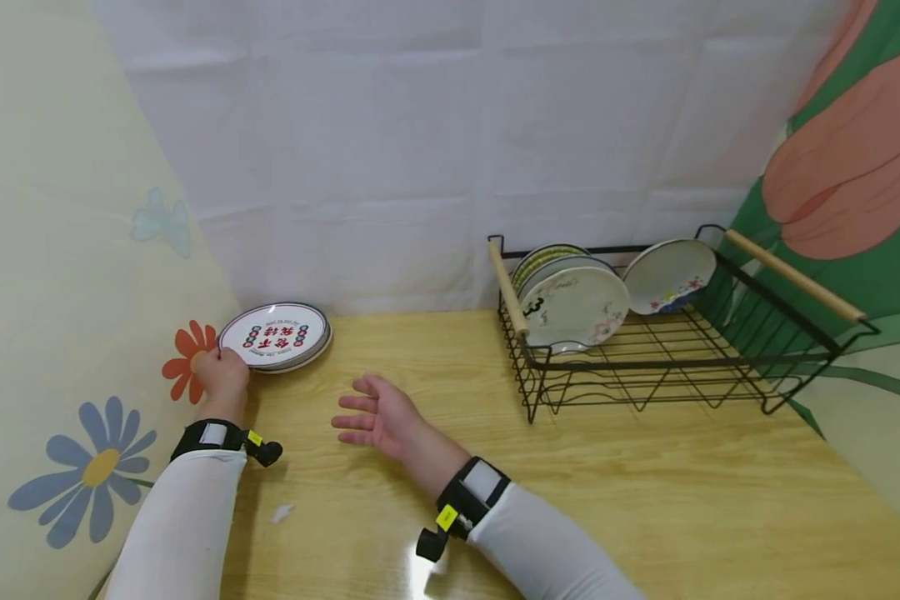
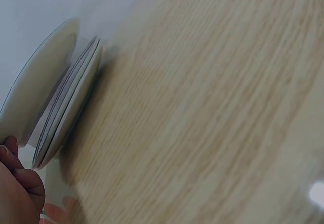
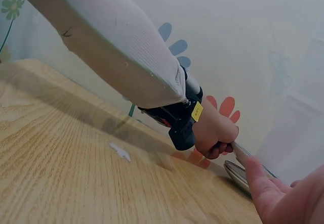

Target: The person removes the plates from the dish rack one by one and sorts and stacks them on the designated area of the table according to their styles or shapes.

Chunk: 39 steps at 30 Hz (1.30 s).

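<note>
My left hand (image 1: 222, 377) pinches the near-left rim of a white plate (image 1: 273, 333) with red characters and a dark edge. In the left wrist view that plate (image 2: 43, 82) is tilted up, with a gap between it and a small stack of plates (image 2: 71, 105) beneath. My right hand (image 1: 381, 417) hovers over the table to the right of the stack, fingers spread and holding nothing. In the right wrist view part of the right hand (image 3: 288, 196) covers some of the plates.
On the right stands a black wire dish rack (image 1: 675, 364) with wooden handles. Several plates (image 1: 576, 307) lean upright in its left part, and a floral plate (image 1: 671, 275) leans at its back. A white scrap (image 1: 282, 512) lies on the wooden table (image 1: 450, 533). A white cloth (image 1: 360, 167) hangs behind.
</note>
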Tool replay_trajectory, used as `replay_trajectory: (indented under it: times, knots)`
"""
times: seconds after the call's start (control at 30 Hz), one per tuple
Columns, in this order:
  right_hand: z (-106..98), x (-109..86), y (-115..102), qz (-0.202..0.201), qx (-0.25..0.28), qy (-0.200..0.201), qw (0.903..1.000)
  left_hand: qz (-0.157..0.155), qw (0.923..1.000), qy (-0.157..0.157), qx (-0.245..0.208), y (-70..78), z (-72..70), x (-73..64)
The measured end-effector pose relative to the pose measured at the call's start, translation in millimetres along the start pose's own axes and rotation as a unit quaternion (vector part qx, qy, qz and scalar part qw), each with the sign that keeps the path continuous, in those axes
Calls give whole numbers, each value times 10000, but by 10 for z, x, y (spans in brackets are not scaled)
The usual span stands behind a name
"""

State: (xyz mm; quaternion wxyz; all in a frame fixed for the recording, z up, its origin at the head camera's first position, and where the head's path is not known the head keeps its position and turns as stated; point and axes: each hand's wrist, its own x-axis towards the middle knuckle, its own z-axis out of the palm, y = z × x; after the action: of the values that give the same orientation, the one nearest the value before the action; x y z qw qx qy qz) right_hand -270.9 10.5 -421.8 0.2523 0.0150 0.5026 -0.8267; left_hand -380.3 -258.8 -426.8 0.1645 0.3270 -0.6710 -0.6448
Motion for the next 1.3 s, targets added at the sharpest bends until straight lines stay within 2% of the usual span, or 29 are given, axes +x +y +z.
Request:
replay_trajectory:
  times: [0.3,0.5,0.67,1.07,1.3]
  knots:
    - [15,-10,82,67,-118,39,9999,-57,10000,51,-5,-98,-34,69]
    - [12,-16,71,64,-104,29,9999,34,9998,31,177,-111,-44,90]
    - [19,-29,62,44,-137,-17,9999,-66,9996,-3,267,-136,-31,97]
    - [35,-50,87,86,-155,-17,9998,157,9949,-64,999,-110,-43,90]
    - [42,-58,90,139,-211,7,9997,137,9917,-243,1252,-79,-73,78]
